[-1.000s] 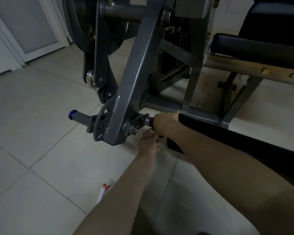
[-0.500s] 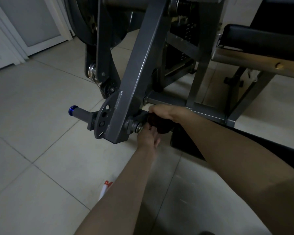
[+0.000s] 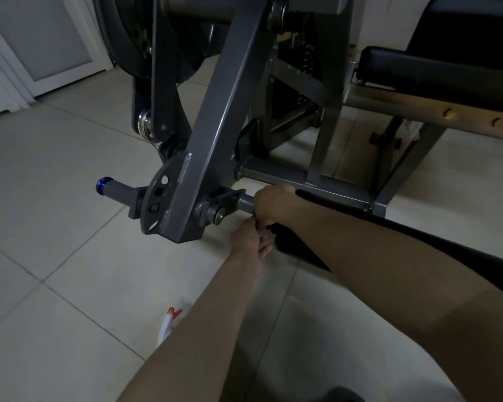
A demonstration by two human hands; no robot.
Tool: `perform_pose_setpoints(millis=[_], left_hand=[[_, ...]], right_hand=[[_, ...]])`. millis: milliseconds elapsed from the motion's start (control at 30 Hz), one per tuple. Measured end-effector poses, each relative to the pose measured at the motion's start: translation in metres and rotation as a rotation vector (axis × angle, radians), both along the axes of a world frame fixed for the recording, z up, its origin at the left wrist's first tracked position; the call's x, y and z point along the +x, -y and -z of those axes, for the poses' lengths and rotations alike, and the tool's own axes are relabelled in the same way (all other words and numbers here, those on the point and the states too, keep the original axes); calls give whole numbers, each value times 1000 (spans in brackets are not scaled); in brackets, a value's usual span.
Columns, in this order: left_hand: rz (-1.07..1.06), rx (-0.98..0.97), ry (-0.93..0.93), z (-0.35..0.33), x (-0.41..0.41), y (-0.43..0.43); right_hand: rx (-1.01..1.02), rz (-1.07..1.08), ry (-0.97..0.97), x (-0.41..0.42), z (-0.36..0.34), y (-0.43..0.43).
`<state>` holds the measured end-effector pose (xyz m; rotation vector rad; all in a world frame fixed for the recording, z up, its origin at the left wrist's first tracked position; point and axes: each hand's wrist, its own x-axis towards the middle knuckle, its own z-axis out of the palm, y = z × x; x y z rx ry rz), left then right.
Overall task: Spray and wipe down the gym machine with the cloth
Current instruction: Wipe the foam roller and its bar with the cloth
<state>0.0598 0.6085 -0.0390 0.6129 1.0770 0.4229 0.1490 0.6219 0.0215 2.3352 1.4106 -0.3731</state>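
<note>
The grey gym machine's lever arm [image 3: 215, 126] slants down to a short horizontal bar [image 3: 246, 203]. My right hand [image 3: 273, 203] grips that bar from above, wrapped over a dark cloth [image 3: 268, 226] of which only small bits show below the fingers. Just beneath, my left hand [image 3: 251, 242] reaches up with curled fingers and pinches the cloth's lower edge. A white spray bottle with a red nozzle [image 3: 169, 319] lies on the floor tiles, half hidden by my left forearm.
A blue-capped peg [image 3: 105, 185] sticks out left of the lever arm. A black padded roller [image 3: 325, 198] runs right from my right hand, behind my forearm. The black seat pad [image 3: 433, 71] and frame rails [image 3: 302, 177] stand behind. White door frames [image 3: 41, 53] are at far left.
My left hand has risen from the floor side to just under the bar and closed on the cloth. My right hand stays on the bar, covering more of the cloth.
</note>
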Motion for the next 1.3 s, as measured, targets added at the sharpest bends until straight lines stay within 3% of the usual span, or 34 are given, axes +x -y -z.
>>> perform_pose_setpoints(millis=[400, 600, 767, 867, 967, 1100, 1200, 1300], left_hand=[[23, -8, 27, 0, -15, -4], [1, 11, 18, -2, -14, -2], [54, 25, 28, -5, -14, 3], [12, 88, 99, -5, -7, 8], [-39, 101, 133, -2, -3, 11], [-77, 110, 310, -8, -3, 10], [-63, 212, 173, -5, 6, 7], [-84, 205, 110, -1, 16, 7]], right_hand=[[250, 86, 106, -13, 21, -5], [360, 109, -79, -10, 15, -2], [645, 188, -355, 4, 5, 3], [617, 83, -454, -1, 5, 13], [455, 26, -533, -9, 1, 24], [381, -68, -362, 3, -13, 40], [559, 35, -100, 22, -4, 62], [714, 102, -59, 30, 18, 82]])
